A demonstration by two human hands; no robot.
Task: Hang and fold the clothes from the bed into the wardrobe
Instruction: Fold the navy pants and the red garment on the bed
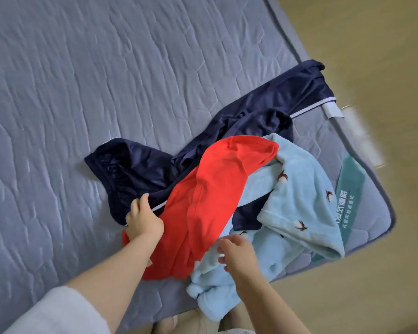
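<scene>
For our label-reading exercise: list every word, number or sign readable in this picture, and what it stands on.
"式睡眠": white characters, sideways, on the teal label of the mattress; the start is hidden by the light blue garment.
Smaller line beside it: too blurred to read.
White tag on the mattress edge: nothing legible.

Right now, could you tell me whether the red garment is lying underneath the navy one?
No, the red garment lies draped over the navy garment, covering part of it.
</scene>
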